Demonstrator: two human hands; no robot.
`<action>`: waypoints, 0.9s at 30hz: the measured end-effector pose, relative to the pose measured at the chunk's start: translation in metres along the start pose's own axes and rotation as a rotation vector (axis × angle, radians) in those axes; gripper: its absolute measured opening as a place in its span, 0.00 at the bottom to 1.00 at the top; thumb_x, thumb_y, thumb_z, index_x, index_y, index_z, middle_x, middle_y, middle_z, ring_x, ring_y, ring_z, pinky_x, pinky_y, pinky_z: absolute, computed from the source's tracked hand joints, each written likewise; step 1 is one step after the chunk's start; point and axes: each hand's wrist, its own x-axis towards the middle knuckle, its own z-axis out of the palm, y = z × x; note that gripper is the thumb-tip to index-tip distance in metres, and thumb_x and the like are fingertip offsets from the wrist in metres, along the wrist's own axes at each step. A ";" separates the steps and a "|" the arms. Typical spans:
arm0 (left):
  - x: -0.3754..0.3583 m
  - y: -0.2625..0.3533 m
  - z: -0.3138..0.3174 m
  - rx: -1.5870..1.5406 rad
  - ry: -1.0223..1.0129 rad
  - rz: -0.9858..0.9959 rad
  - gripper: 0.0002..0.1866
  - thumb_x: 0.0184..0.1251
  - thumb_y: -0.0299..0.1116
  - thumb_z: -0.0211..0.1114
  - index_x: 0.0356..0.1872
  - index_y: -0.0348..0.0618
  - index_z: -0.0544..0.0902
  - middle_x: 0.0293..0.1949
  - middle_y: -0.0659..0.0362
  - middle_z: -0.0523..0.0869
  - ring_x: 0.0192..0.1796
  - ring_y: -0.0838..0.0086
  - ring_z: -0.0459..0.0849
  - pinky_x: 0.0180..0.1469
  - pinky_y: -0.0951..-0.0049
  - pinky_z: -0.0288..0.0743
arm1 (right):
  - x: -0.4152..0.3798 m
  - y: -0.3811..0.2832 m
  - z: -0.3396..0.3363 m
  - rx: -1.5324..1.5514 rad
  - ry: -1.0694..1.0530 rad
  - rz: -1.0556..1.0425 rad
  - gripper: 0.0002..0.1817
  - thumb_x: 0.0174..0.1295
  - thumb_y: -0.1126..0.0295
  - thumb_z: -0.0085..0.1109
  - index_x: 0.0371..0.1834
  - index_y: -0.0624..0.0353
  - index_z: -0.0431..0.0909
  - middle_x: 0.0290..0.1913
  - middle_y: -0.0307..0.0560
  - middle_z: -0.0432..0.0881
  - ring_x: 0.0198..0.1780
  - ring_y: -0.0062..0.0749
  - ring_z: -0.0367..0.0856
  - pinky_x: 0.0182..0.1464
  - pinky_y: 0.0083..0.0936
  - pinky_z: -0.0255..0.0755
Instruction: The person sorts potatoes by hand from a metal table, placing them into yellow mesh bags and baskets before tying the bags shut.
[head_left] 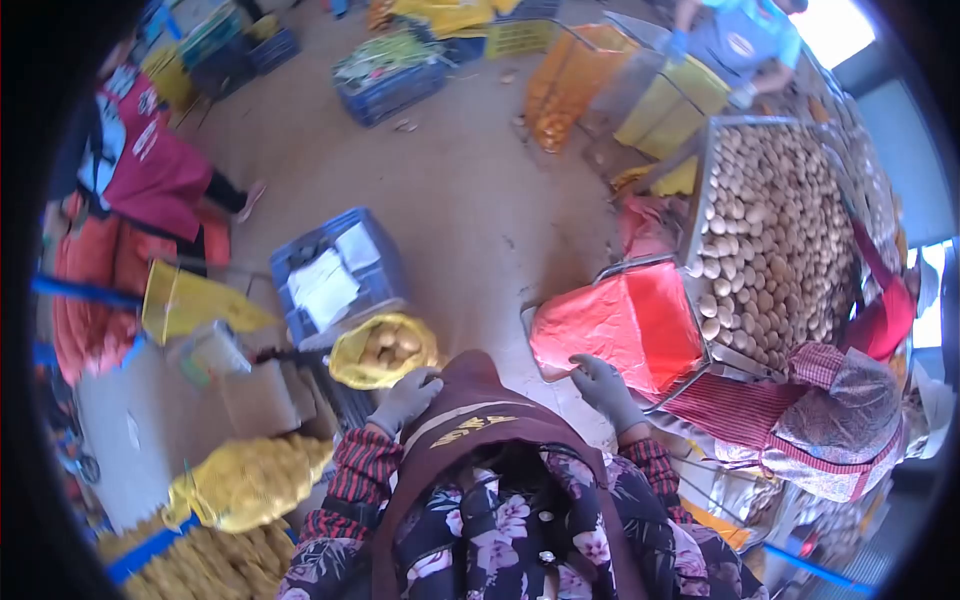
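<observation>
My left hand (pixel 405 400), in a grey glove, is beside the rim of an open yellow mesh bag (pixel 350 372) with several potatoes (pixel 388 345) inside; whether it grips the rim is too small to tell. My right hand (pixel 605 392), also gloved in grey, hangs at the lower left edge of a red bag (pixel 590 325) held open on a metal frame. Its fingers look spread, with nothing seen in them. Between both hands is the brown apron (pixel 480 425) on my body.
A large sorting table full of potatoes (pixel 765 230) stands right, with a person in a patterned cap (pixel 840 420) near it. A blue crate (pixel 375 290) holds papers. Filled yellow sacks (pixel 250 485) lie lower left. Another person (pixel 150 160) stands left; one more (pixel 740 45) works at the top right.
</observation>
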 end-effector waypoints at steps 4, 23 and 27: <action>0.065 0.060 -0.022 0.089 0.010 0.011 0.21 0.70 0.39 0.63 0.58 0.37 0.80 0.45 0.52 0.87 0.44 0.69 0.85 0.49 0.69 0.78 | 0.041 -0.024 -0.022 0.195 -0.068 0.050 0.21 0.66 0.61 0.57 0.57 0.61 0.79 0.48 0.59 0.86 0.49 0.51 0.85 0.55 0.42 0.76; 0.561 0.484 -0.053 1.084 -0.493 0.849 0.19 0.67 0.40 0.63 0.54 0.40 0.81 0.49 0.46 0.85 0.53 0.51 0.84 0.56 0.57 0.77 | 0.257 -0.004 -0.219 0.646 0.783 0.507 0.12 0.65 0.65 0.59 0.45 0.61 0.83 0.41 0.51 0.87 0.43 0.47 0.84 0.48 0.37 0.76; 0.591 0.561 0.065 0.918 -0.687 1.127 0.16 0.65 0.38 0.63 0.49 0.40 0.82 0.42 0.47 0.86 0.48 0.51 0.84 0.51 0.54 0.77 | 0.304 0.041 -0.287 0.178 1.260 0.544 0.17 0.60 0.74 0.60 0.53 0.59 0.80 0.51 0.51 0.83 0.55 0.48 0.79 0.55 0.39 0.73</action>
